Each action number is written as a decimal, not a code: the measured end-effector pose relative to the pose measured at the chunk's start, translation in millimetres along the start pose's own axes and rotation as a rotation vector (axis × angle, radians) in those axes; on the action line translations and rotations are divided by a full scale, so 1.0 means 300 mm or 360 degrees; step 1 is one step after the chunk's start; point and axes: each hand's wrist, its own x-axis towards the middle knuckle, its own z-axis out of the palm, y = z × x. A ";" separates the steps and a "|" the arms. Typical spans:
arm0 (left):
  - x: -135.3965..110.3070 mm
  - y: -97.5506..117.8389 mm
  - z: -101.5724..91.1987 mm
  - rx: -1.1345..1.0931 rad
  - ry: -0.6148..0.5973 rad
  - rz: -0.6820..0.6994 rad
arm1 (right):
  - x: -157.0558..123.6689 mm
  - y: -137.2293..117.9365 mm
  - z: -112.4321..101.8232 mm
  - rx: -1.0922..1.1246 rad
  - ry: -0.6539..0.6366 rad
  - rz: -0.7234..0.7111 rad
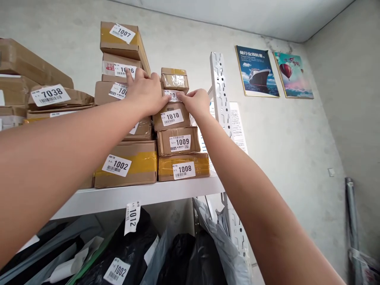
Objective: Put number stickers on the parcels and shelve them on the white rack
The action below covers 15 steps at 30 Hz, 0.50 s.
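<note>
My left hand point(147, 92) reaches up between two stacks of cardboard boxes. Its thumb presses the front of a small cardboard box point(185, 96) with a partly covered label, while its other fingers curl near the gap and over the box labelled 1006 point(108, 68). From the other side my right hand point(196, 101) is closed on the same small box, thumb and fingertips at the label's right edge. A taped smaller box point(174, 80) rests on top of it. Below are boxes labelled 1010 point(162, 123), 1009 point(164, 144) and 1008 point(166, 168).
The stacks stand on a white metal shelf point(178, 189) with a perforated upright point(221, 91) close to my right wrist. A box labelled 1007 point(130, 46) tops the left stack. Black and grey plastic parcels point(139, 233) fill the level below. Posters point(257, 75) hang on the wall.
</note>
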 end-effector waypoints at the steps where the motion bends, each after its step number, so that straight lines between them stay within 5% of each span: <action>1: 0.012 0.006 -0.005 -0.0115 0.0004 -0.0111 | -0.004 -0.010 -0.015 0.0056 -0.0049 0.0139; 4: 0.034 0.019 -0.035 -0.0351 -0.0049 -0.0348 | -0.019 -0.041 -0.050 0.0172 -0.0129 0.0511; 9: 0.039 -0.018 -0.038 -0.0489 -0.0097 -0.0365 | -0.020 -0.028 -0.023 0.0250 -0.0110 0.0343; 15: 0.052 -0.091 0.017 -0.0339 -0.0002 -0.0037 | 0.032 0.033 0.039 0.0338 -0.0167 0.0310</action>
